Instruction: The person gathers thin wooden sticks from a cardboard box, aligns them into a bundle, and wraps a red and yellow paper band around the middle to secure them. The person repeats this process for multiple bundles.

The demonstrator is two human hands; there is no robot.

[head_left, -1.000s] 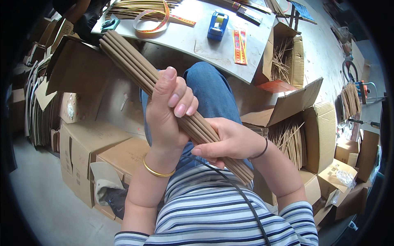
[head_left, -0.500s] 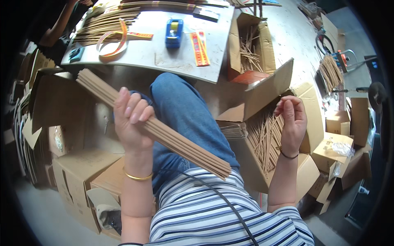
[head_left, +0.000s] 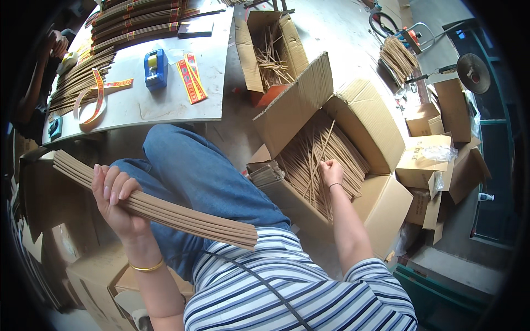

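Observation:
My left hand (head_left: 118, 201) is wrapped round a bundle of long, thin brown incense sticks (head_left: 187, 218), held slantwise over my lap. The bundle's far end points up to the left and its near end lies in front of my striped shirt. On the right, my right hand (head_left: 332, 173) reaches into an open cardboard box (head_left: 367, 129). Its fingers are pinched together at the loose incense sticks (head_left: 303, 157) there; the fingertips are partly hidden, so how many sticks they hold is unclear.
A white table (head_left: 165, 105) bears a blue tape dispenser (head_left: 156, 70), red-and-yellow paper strips (head_left: 191, 78), a curled strip (head_left: 93, 107) and stacked bundles (head_left: 132, 25). Behind my box stands another carton of sticks (head_left: 270, 58). More cartons (head_left: 425, 157) stand at right. Another person's hand (head_left: 59, 44) shows far left.
My right hand has gone down into the box and pinches at the sticks. The view has swung right, so the table and left hand appear farther left. The left hand keeps its bundle.

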